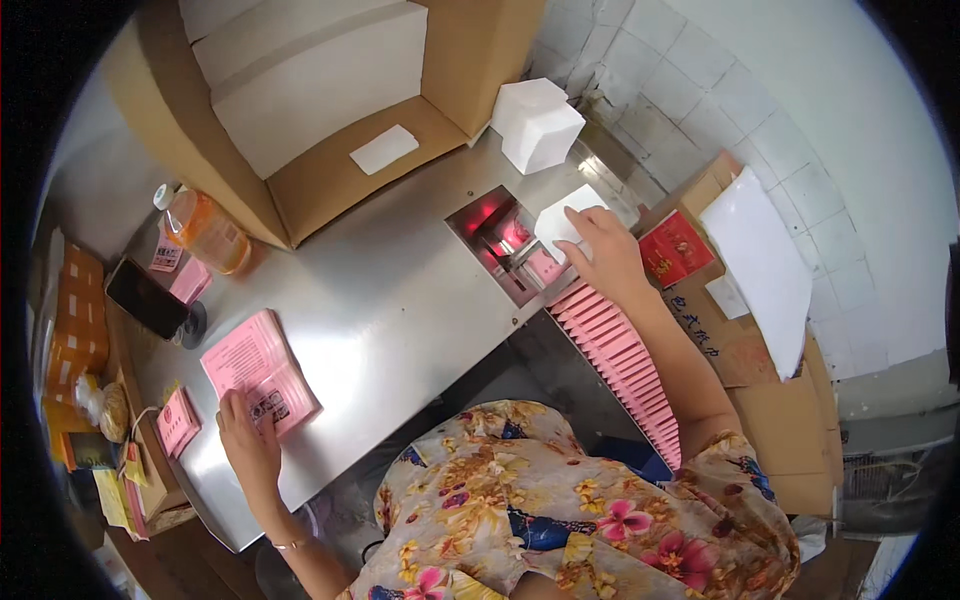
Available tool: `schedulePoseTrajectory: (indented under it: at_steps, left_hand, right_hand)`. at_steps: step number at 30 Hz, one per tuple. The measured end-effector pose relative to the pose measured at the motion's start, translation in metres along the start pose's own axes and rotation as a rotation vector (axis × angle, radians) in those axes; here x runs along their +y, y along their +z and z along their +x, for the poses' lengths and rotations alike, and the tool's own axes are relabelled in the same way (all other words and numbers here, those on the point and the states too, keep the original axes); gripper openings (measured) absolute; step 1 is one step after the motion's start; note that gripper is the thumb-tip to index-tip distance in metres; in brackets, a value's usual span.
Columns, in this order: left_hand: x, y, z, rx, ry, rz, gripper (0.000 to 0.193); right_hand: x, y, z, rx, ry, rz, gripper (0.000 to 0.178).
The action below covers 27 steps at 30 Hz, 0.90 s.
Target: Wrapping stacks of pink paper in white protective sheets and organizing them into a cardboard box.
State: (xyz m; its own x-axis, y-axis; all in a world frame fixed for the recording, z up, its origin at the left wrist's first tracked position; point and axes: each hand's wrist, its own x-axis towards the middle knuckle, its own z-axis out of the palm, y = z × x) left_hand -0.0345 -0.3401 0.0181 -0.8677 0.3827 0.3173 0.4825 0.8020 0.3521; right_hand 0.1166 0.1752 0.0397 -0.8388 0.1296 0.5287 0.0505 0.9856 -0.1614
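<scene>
On the left of the metal worktop, my left hand (250, 450) bends its fingers over the near-left edge of a stack of pink printed leaflets (250, 355), gripping at that edge. How many sheets it grips is hidden. At the right, my right hand (608, 255) holds a white block (560, 222) between thumb and fingers, beside a red-lit opening (495, 240) in the worktop. Pink pieces show inside the opening. Below my right forearm a long row of pink folded packets (615, 360) stands in a slanting chute.
An open cardboard box (350, 170) stands at the back, with white blocks (538, 125) to its right. A bottle of orange drink (208, 230), a phone on a stand (147, 298) and a small pink stack (178, 422) are at left. Cardboard with a red packet (677, 248) lies right.
</scene>
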Motion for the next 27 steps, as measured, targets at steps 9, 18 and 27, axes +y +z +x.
schedulePoseTrajectory:
  at_steps: [9, 18, 27]
  left_hand:
    - [0.081, 0.031, 0.031, 0.172, 0.222, -0.196, 0.009]
    - [0.065, -0.008, 0.041, 0.021, 0.128, -0.006, 0.031]
    - [0.029, 0.009, -0.003, 0.061, 0.178, 0.144, 0.016]
  right_hand:
    - [0.005, 0.015, -0.003, -0.125, 0.241, 0.055, 0.028]
    - [0.037, 0.031, -0.005, 0.085, 0.025, -0.193, 0.044]
    - [-0.008, 0.004, 0.019, 0.108, -0.039, 0.096, 0.068]
